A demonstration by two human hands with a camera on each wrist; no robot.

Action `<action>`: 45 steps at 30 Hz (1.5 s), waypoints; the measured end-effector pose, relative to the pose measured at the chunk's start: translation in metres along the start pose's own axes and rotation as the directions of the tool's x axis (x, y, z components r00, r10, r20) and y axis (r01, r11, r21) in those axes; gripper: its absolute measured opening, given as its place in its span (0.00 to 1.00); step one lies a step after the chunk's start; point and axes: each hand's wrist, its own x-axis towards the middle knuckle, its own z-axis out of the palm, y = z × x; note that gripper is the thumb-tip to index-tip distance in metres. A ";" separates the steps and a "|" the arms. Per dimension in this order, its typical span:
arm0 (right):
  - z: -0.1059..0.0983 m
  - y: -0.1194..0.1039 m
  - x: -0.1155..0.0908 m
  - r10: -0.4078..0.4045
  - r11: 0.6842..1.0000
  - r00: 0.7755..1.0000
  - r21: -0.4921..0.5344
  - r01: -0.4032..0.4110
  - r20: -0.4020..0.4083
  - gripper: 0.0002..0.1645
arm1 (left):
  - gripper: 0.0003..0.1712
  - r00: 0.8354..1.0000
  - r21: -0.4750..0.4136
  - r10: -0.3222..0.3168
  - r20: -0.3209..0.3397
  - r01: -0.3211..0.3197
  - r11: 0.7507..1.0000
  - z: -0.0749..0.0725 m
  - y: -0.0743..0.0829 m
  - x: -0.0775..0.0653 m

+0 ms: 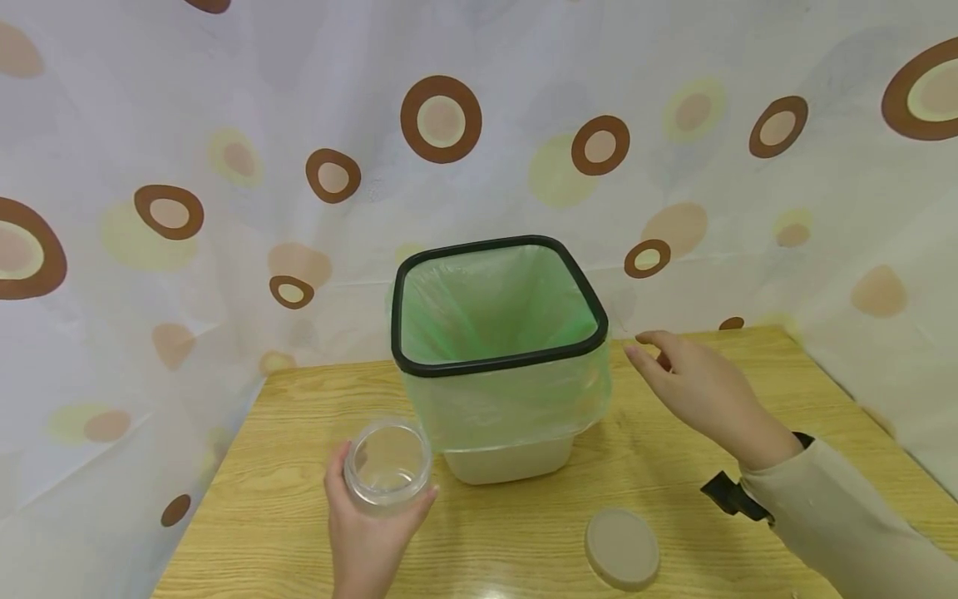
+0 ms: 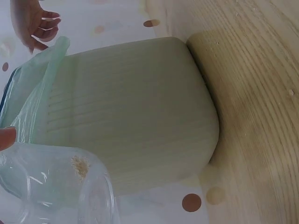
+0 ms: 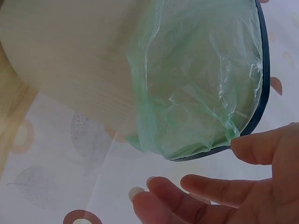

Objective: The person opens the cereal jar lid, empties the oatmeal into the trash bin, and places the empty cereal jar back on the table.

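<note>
My left hand [image 1: 372,532] grips a clear jar [image 1: 389,462] by its sides, left of the bin. The jar has no lid on it, and in the left wrist view a small tan patch of residue [image 2: 80,167] shows on its wall. Beside the bin's right side my right hand [image 1: 699,395] hovers with loosely bent fingers and nothing held. A pale bin [image 1: 509,463] stands upright in the middle, lined with a green plastic bag [image 3: 196,88] folded over its outside. A black rim ring [image 1: 501,363] sits round the bin's mouth over the bag.
A round beige lid [image 1: 622,547] lies on the wooden table [image 1: 284,482] near the front, right of the bin. Behind and at both sides hangs a white patterned sheet [image 1: 479,191]. The right wrist wears a black strap [image 1: 737,497].
</note>
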 end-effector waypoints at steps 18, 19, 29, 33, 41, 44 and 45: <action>0.005 0.003 -0.004 0.010 1.000 1.000 0.012 -0.010 0.019 0.38 | 0.68 0.998 0.050 -0.062 -0.007 0.062 0.997 0.007 -0.019 -0.016; 0.005 0.004 -0.004 0.008 1.000 1.000 0.010 -0.008 0.018 0.38 | 0.68 0.998 0.056 -0.069 -0.005 0.069 0.996 0.008 -0.020 -0.017; 0.007 0.006 -0.003 -0.010 1.000 1.000 0.004 0.010 0.006 0.36 | 0.68 0.988 0.151 -0.145 0.059 0.134 0.979 0.013 -0.032 -0.024; 0.008 0.007 -0.002 -0.001 1.000 1.000 0.009 0.001 0.012 0.38 | 0.67 0.986 0.158 -0.141 0.084 0.127 0.979 0.015 -0.036 -0.026; 0.011 0.008 -0.003 -0.001 1.000 1.000 0.011 0.001 0.023 0.38 | 0.65 0.985 0.145 -0.122 0.119 0.105 0.984 0.020 -0.044 -0.032; 0.012 0.008 -0.004 0.005 1.000 0.999 0.016 -0.006 0.032 0.38 | 0.64 0.986 0.143 -0.107 0.125 0.088 0.986 0.021 -0.048 -0.033; 0.012 0.008 -0.004 0.008 1.000 0.999 0.017 -0.008 0.034 0.38 | 0.64 0.986 0.143 -0.108 0.130 0.089 0.986 0.022 -0.049 -0.034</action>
